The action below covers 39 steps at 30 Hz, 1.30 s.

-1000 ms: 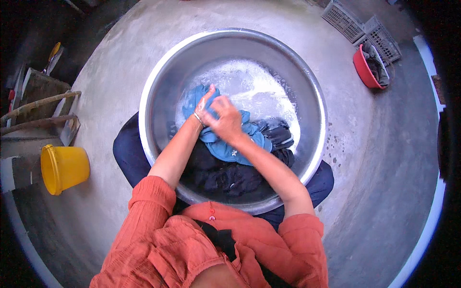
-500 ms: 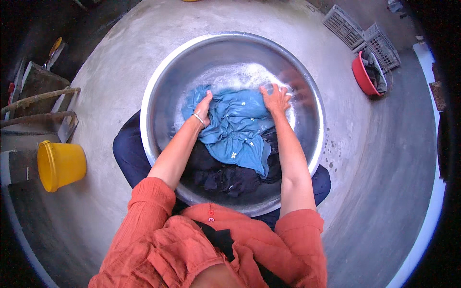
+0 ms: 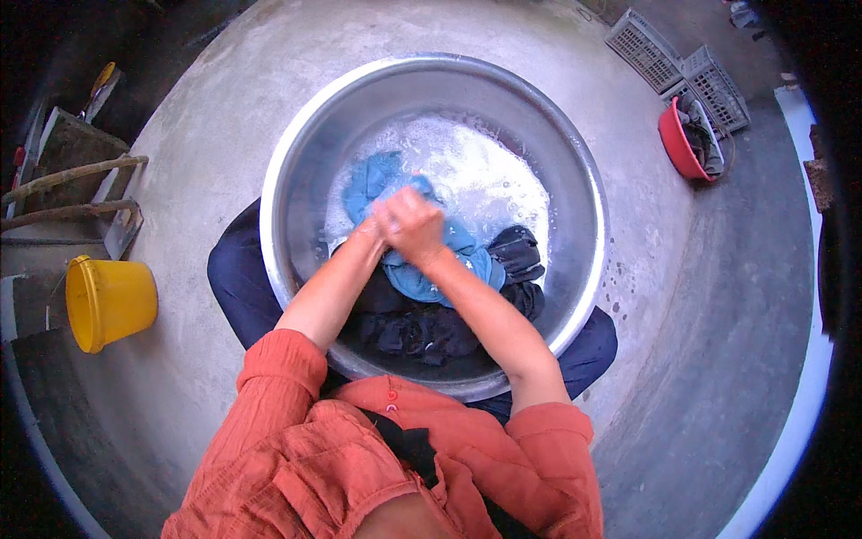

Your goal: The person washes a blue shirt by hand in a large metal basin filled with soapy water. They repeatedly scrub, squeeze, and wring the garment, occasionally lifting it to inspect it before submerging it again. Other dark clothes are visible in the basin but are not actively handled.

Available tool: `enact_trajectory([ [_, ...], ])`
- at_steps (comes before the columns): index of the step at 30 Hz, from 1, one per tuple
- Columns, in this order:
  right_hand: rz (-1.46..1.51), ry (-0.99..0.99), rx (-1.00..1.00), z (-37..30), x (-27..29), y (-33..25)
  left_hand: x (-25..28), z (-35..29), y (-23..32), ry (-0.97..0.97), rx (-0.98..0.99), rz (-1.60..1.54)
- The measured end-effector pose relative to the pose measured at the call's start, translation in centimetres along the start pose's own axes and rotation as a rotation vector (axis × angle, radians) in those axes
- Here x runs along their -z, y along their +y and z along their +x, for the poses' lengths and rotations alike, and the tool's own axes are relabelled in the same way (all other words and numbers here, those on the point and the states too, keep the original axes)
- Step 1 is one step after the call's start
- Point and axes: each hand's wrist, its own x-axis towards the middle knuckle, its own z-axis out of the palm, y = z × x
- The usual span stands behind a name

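A wet blue cloth garment with small white flowers is bunched in a large metal basin. My right hand is closed in a fist on the cloth, left of the basin's middle. Pressed against it, my left hand is also closed on the bunched fabric, though motion blurs it and the right hand covers most of its fingers. Part of the garment spreads beyond the hands, and a fold hangs toward me. Dark wet clothing lies beneath and nearer me. White suds float on the water at the far side.
The basin stands between my bent legs on a concrete floor. To the left are a yellow bucket and a wooden-handled thing. At the far right, a red tub with dark cloth stands beside grey plastic crates.
My right hand has swung left from the basin's right side and met my left hand. The spread garment is now bunched up between them, uncovering more suds and dark clothing on the right.
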Motion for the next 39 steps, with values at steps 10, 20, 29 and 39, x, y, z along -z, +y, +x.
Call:
enact_trajectory([
  [10, -0.382, -0.366, -1.04, -0.3, 3.8, 16.6, -4.6, -0.2, 1.2, 0.607, -0.02, 0.204],
  [20, 0.175, -0.102, -0.28, 0.4, 0.9, -0.8, -0.7, -0.1, 1.4, 0.247, 0.002, 0.103],
  [29, -0.18, -0.059, -0.614, 0.6, -0.3, 11.5, -6.3, 1.7, -1.2, 0.596, -0.004, 0.266],
  [39, -0.043, -0.295, -0.754, -4.1, -1.3, 17.0, -5.8, 1.3, -0.1, 0.516, -0.093, 0.202],
])
